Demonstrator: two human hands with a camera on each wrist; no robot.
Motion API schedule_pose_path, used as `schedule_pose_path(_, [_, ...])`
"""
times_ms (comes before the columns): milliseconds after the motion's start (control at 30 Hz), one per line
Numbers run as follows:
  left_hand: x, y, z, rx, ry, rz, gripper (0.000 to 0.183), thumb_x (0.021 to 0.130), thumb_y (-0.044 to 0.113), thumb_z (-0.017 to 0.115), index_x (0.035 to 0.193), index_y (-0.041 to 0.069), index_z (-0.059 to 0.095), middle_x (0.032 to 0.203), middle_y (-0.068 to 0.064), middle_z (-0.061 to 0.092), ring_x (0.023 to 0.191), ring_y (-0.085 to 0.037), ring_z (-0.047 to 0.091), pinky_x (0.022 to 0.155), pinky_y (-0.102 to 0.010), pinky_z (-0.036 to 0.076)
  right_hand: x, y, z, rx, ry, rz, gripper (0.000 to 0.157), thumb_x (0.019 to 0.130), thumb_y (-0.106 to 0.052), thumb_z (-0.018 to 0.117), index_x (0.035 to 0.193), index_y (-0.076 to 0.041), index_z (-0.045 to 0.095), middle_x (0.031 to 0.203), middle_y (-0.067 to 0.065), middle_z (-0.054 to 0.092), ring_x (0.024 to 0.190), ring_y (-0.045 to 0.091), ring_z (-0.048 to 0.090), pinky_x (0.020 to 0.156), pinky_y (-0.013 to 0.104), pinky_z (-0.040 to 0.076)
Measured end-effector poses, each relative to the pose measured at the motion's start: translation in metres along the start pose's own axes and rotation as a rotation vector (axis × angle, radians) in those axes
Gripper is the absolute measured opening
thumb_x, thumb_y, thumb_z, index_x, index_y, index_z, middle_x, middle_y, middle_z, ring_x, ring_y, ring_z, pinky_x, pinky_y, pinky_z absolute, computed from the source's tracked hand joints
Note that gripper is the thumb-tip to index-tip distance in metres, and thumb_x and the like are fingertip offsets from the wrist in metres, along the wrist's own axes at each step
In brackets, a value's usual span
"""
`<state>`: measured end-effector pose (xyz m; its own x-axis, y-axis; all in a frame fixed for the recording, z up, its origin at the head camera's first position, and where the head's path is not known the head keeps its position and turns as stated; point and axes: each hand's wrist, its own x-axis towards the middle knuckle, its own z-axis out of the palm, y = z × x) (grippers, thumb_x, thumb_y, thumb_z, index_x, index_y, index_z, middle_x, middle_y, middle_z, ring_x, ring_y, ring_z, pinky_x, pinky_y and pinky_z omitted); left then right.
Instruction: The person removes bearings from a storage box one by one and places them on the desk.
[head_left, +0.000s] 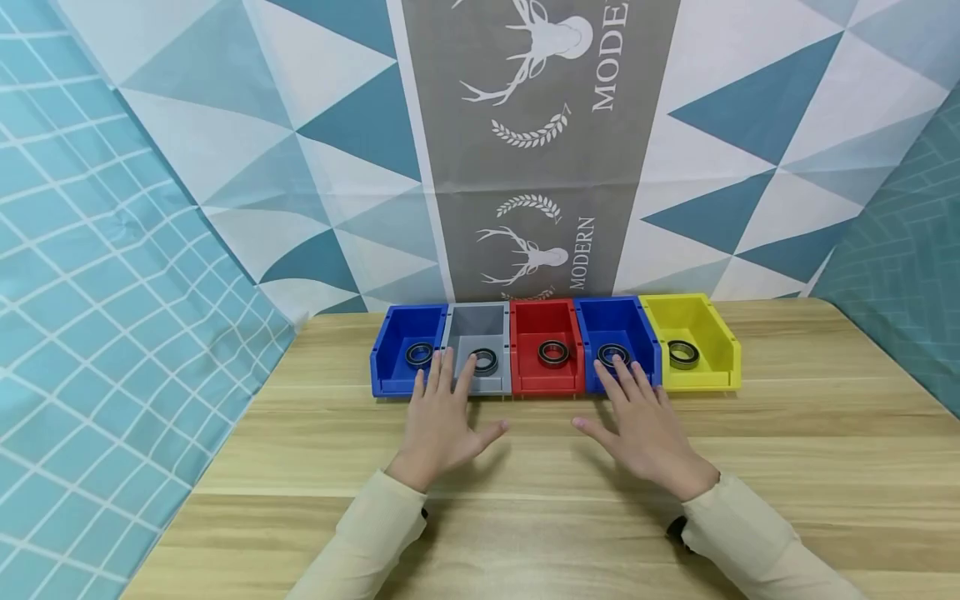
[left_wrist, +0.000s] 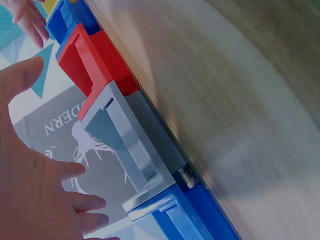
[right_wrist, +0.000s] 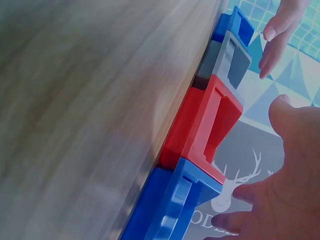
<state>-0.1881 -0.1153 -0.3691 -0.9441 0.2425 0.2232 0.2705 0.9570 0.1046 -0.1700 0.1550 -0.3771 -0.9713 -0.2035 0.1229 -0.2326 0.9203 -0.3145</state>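
My left hand [head_left: 441, 425] hovers with spread fingers in front of the grey bin [head_left: 477, 321] and the left blue bin [head_left: 390, 333], holding nothing. A black-rimmed ring bearing [head_left: 486, 362] lies in the grey bin and another bearing [head_left: 419, 355] in the left blue one, both close to the fingertips. My right hand [head_left: 643, 429], likewise spread and holding nothing, is over the front of the right blue bin [head_left: 611, 312], partly covering its bearing [head_left: 609, 352]. Between the hands, the red bin [head_left: 542, 317] holds a bearing [head_left: 553, 353]. Both wrist views show the palms bare.
A yellow bin [head_left: 682, 312] with a bearing [head_left: 683, 355] ends the row on the right. The bins stand side by side near the back of the wooden table [head_left: 525, 517]. Behind rises a patterned cloth [head_left: 555, 158]; a blue checked cloth [head_left: 90, 333] hangs at left.
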Motion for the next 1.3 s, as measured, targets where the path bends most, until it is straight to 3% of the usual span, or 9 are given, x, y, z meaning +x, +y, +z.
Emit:
schedule_pose_path(1067, [-0.008, -0.017, -0.003, 0.005, -0.019, -0.008, 0.093, 0.079, 0.065, 0.059, 0.150, 0.013, 0.031, 0.159, -0.020, 0.022, 0.148, -0.042, 0.019, 0.117, -0.060, 0.020, 0.002, -0.008, 0.003, -0.009, -0.011, -0.012, 0.086, 0.090, -0.061, 0.051, 0.154, -0.014, 0.020, 0.160, 0.021, 0.016, 0.146, 0.049, 0.012, 0.110, 0.072, 0.015])
schedule_pose_path(1300, [-0.009, -0.022, -0.004, 0.001, 0.012, 0.010, 0.092, 0.080, 0.065, 0.059, 0.150, 0.012, 0.032, 0.157, -0.022, 0.025, 0.147, -0.043, 0.021, 0.115, -0.061, 0.023, 0.007, -0.015, 0.005, 0.009, -0.019, -0.012, 0.086, 0.089, -0.060, 0.053, 0.154, -0.015, 0.018, 0.161, 0.018, 0.014, 0.147, 0.047, 0.011, 0.110, 0.071, 0.015])
